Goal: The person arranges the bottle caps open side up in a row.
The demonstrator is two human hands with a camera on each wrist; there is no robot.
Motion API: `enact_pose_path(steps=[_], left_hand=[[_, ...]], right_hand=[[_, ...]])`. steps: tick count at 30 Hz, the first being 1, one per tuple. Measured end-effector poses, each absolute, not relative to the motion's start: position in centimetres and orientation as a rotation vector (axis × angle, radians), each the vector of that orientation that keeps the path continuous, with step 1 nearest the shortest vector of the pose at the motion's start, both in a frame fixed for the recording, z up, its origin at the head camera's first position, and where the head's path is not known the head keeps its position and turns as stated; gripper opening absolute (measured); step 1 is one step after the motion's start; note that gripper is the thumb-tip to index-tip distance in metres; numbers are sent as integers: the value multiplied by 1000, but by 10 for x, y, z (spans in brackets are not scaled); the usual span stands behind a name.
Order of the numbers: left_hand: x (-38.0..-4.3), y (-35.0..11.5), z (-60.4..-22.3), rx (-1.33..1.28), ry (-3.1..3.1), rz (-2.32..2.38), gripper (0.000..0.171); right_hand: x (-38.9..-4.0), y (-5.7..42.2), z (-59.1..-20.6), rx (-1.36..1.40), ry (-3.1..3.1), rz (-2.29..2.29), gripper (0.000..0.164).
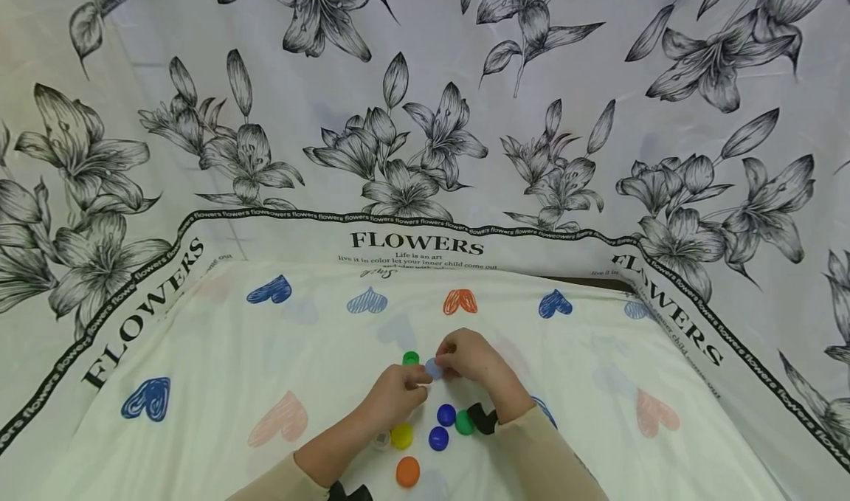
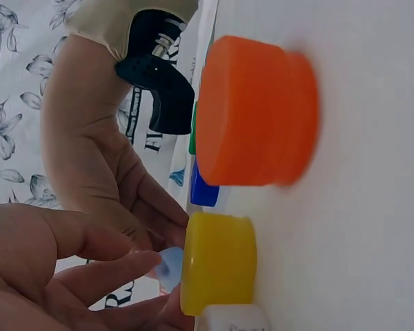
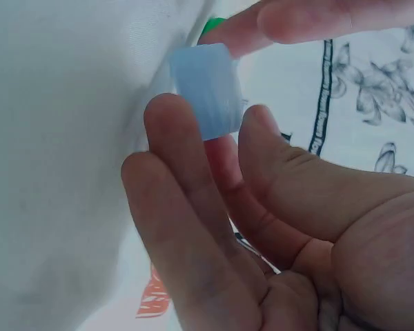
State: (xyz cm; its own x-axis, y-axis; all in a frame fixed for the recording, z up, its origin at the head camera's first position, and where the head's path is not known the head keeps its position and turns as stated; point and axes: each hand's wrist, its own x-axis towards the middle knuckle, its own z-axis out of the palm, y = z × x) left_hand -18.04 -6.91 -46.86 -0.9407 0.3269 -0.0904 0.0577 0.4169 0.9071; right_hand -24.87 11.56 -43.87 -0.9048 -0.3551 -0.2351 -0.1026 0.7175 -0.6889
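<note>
A light blue bottle cap [image 3: 208,89] stands on its edge between the two hands, just above the cloth. My right hand [image 1: 470,356] holds it low down, with the thumb and a finger close against it in the right wrist view. From the other side my left hand [image 1: 393,398] reaches in, its fingertips at the cap's edge and its fingers fairly straight. Just behind the hands lies a green bottle cap [image 1: 411,357]. Nearer to me, below the left hand, are a yellow cap [image 1: 401,436] and a whitish clear cap [image 1: 381,440].
Two dark blue caps [image 1: 438,438] and another green cap [image 1: 465,422] lie near the right wrist. An orange cap [image 1: 408,471] sits closest to me. A white cloth with printed hearts [image 1: 279,418] covers the table, and a flower-printed curtain [image 1: 405,147] hangs behind it.
</note>
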Motion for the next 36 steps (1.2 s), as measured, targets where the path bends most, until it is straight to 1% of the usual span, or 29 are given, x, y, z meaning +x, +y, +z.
enact_pose_path(steps=[2, 4, 11, 14, 17, 20, 24, 26, 28, 33, 34, 36], left_hand=[[-180, -68, -468, 356, 2428, 1505, 28], [-179, -67, -466, 359, 2437, 1473, 29], [-173, -61, -457, 332, 2426, 1407, 33], [-171, -59, -454, 351, 2430, 1387, 34], [-171, -59, -454, 352, 2425, 1382, 33], [-171, -59, -456, 347, 2421, 1375, 33], [-172, -58, -457, 375, 2451, 1349, 33], [-172, -57, -456, 394, 2486, 1299, 33], [-171, -55, -454, 393, 2520, 1225, 33], [-168, -46, -453, 413, 2579, 1041, 32], [-167, -44, -453, 430, 2596, 1002, 32], [-164, -38, -454, 477, 2631, 915, 30]], right_hand=[[-251, 116, -440, -364, 2555, -1026, 6], [-252, 117, -441, -388, 2557, -1026, 10], [-254, 118, -436, -376, 2530, -1048, 46], [-252, 118, -434, -359, 2501, -1064, 58], [-251, 117, -432, -363, 2488, -1061, 66], [-250, 117, -430, -387, 2480, -1038, 68], [-249, 121, -425, -440, 2499, -1003, 66], [-248, 123, -422, -456, 2521, -987, 62], [-244, 125, -417, -481, 2557, -939, 52], [-220, 132, -410, -498, 2625, -631, 17], [-214, 133, -410, -494, 2625, -558, 14], [-204, 132, -412, -500, 2613, -422, 14]])
